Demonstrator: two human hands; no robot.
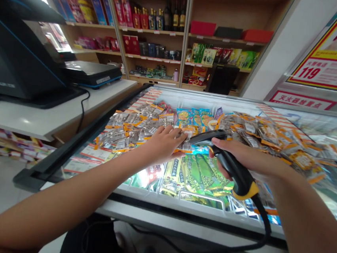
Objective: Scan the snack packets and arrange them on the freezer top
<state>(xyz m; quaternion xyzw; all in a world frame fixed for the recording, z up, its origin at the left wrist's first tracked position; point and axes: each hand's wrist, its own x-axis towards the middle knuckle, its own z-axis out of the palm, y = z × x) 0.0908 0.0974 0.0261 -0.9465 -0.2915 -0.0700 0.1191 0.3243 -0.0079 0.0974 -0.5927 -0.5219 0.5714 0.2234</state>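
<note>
A black barcode scanner (pixel 236 169) with a yellow end and a cable is gripped in my right hand (pixel 228 148). Its head tilts left over the glass freezer lid. My left hand (pixel 165 142) pinches a small snack packet (pixel 187 145) with orange edges, just in front of the scanner head; fingers partly hide it. Similar packets lie on the glass in a left pile (pixel 135 125) and a right pile (pixel 260 131). Under the glass, green ice-cream packs (pixel 201 171) show below my hands.
A counter (pixel 23 118) at left bears a black checkout machine (pixel 17 52) and a weighing scale (pixel 93 71). Shelves (pixel 153 31) with bottles and boxes stand behind. The scanner cable (pixel 234 248) loops along the freezer's front edge.
</note>
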